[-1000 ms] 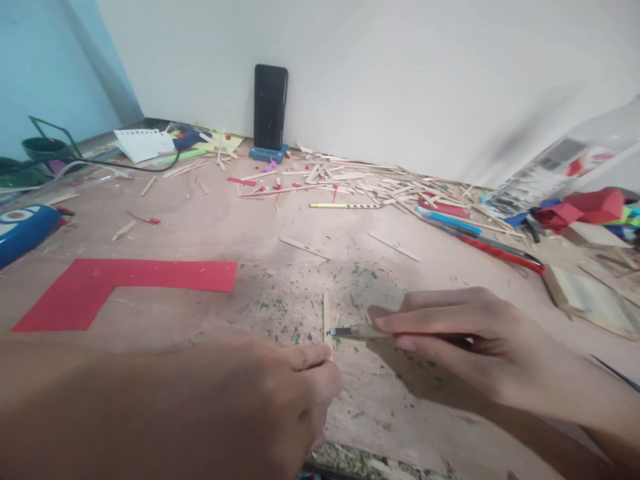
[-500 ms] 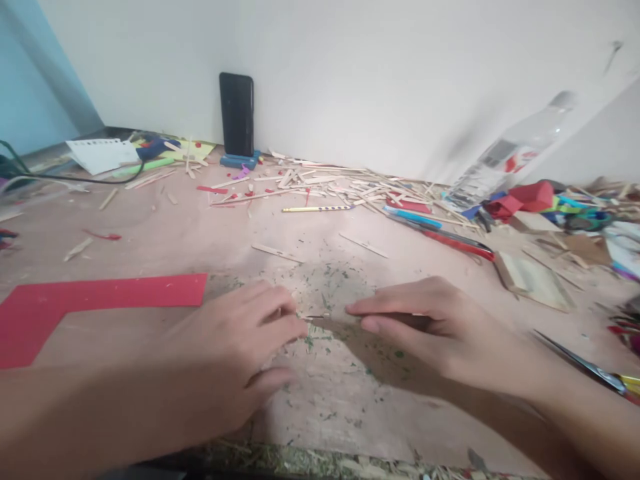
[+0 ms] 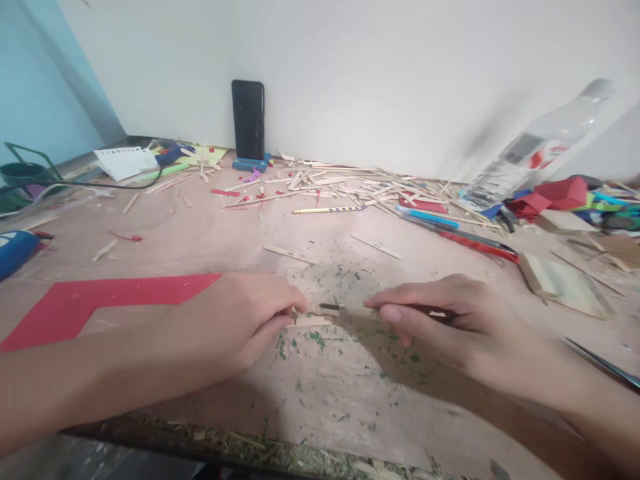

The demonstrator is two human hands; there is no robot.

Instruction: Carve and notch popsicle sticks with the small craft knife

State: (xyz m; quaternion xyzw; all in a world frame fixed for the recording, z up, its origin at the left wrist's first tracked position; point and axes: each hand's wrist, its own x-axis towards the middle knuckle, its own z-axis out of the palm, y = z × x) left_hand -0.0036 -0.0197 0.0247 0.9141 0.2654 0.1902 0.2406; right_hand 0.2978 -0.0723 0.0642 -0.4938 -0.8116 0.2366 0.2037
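Observation:
My left hand (image 3: pixel 260 313) is closed in a pinch at the middle of the table, with a short pale wooden stick (image 3: pixel 314 321) emerging from its fingertips. Opposite it, my right hand (image 3: pixel 440 317) is closed, thumb against fingers, around a slim tool (image 3: pixel 331 307) pointing left. That tool has a dark narrow tip and a silvery collar; its shaft blends into the tabletop, so its kind is unclear. The tip lies just above the stick; contact cannot be made out. Green scraps (image 3: pixel 315 337) are scattered around and below the stick.
Red paper (image 3: pixel 75 310) lies by my left forearm. Behind are loose wooden sticks (image 3: pixel 330 180), a patterned pencil (image 3: pixel 327 210) and a phone (image 3: pixel 249 120) on a blue stand. To the right are a tilted bottle (image 3: pixel 540 150), wood blocks (image 3: pixel 565 283) and scissors (image 3: pixel 600 360).
The view has shifted slightly left. My left fingers have closed together and the wooden stick now shows beyond them. The tool's dark tip shows more broadly.

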